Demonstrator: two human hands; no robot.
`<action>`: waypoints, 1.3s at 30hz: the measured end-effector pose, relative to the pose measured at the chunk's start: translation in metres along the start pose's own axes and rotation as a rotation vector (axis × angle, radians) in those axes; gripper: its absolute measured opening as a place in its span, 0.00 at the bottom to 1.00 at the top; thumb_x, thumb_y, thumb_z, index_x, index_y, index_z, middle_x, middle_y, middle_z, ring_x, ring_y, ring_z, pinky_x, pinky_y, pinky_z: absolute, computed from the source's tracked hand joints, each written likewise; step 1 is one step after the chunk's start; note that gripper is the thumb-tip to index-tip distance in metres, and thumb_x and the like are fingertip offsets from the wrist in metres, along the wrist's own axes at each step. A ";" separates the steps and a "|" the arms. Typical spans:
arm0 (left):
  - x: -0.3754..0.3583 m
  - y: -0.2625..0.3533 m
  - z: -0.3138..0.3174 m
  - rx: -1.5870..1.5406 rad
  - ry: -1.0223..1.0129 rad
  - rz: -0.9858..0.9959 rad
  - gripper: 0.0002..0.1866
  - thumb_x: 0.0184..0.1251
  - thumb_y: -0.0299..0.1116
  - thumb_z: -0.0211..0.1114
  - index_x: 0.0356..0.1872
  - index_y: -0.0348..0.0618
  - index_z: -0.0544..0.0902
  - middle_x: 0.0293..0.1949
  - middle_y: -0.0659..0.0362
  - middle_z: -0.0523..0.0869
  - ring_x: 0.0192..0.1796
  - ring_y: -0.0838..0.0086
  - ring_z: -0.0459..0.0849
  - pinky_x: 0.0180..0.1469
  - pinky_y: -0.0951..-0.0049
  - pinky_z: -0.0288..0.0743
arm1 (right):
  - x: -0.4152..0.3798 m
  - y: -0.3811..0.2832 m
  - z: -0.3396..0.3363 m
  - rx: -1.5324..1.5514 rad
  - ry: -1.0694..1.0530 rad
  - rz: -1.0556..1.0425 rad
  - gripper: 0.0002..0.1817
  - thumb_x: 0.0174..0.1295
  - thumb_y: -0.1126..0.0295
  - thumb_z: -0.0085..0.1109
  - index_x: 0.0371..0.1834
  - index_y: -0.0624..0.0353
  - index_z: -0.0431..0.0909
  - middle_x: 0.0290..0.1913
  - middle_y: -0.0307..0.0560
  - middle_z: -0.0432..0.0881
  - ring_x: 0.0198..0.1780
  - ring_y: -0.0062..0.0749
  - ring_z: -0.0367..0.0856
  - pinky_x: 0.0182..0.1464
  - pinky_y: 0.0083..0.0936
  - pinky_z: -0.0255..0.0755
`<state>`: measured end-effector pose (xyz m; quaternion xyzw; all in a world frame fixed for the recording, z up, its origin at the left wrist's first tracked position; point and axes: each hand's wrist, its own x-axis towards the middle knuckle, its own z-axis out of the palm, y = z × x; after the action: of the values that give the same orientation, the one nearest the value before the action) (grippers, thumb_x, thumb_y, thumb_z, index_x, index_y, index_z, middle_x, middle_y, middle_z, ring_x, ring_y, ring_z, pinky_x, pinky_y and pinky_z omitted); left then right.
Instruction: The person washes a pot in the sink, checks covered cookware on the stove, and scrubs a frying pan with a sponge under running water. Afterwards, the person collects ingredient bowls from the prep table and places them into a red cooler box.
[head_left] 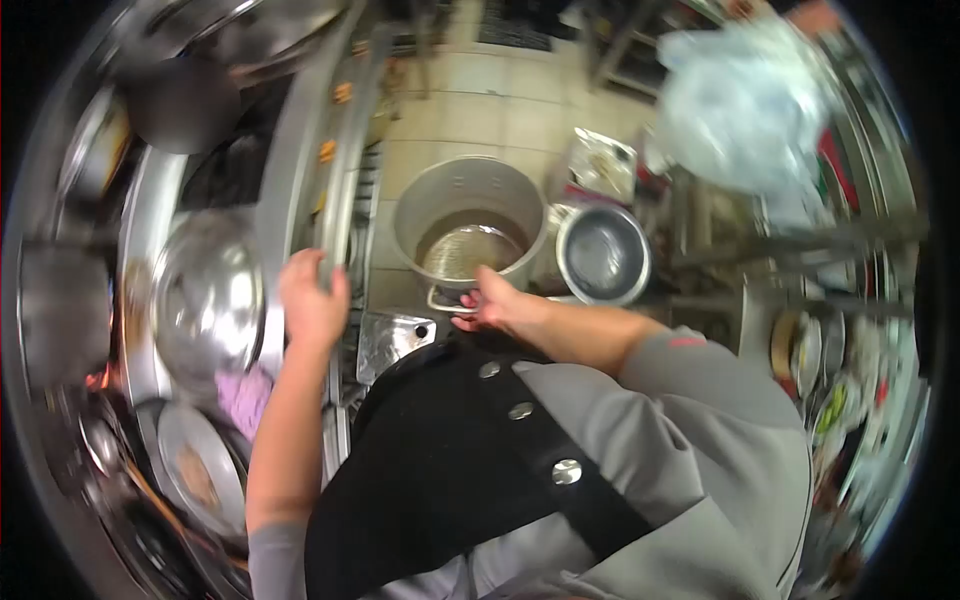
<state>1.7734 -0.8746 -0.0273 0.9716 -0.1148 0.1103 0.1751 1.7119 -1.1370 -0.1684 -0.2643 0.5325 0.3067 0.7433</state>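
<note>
Nearest, toward six o'clock, spreads a black apron [430, 460]. At nine, the left hand [312, 305] is raised free, fingers loosely parted. At twelve sits a deep pot [480, 190]; the right hand [492, 302], forearm angling in from three, grasps its near handle [436, 302]. At two, a metal bowl [603, 254].
</note>
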 end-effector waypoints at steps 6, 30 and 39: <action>0.025 -0.008 0.002 0.450 -0.135 0.021 0.33 0.58 0.38 0.68 0.67 0.46 0.70 0.66 0.50 0.70 0.68 0.54 0.67 0.68 0.51 0.61 | 0.006 -0.026 -0.031 -0.060 0.009 -0.020 0.18 0.66 0.45 0.46 0.51 0.42 0.66 0.44 0.40 0.61 0.43 0.37 0.67 0.41 0.53 0.74; 0.068 -0.048 0.027 0.500 -0.053 0.070 0.37 0.55 0.35 0.71 0.69 0.50 0.68 0.60 0.51 0.73 0.63 0.54 0.71 0.63 0.51 0.65 | -0.003 -0.300 -0.094 0.399 0.023 -0.439 0.18 0.71 0.45 0.45 0.39 0.47 0.66 0.29 0.37 0.65 0.30 0.30 0.69 0.36 0.48 0.76; 0.068 -0.047 0.029 0.532 -0.054 0.074 0.37 0.54 0.34 0.71 0.69 0.49 0.69 0.60 0.51 0.73 0.63 0.54 0.71 0.64 0.51 0.64 | 0.032 -0.328 -0.203 0.565 0.290 -0.511 0.19 0.70 0.47 0.46 0.49 0.50 0.67 0.39 0.39 0.66 0.39 0.31 0.71 0.40 0.47 0.77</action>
<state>1.8554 -0.8549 -0.0514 0.9812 -0.1217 0.1170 -0.0937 1.8333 -1.4979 -0.2364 -0.2140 0.6124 -0.0868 0.7560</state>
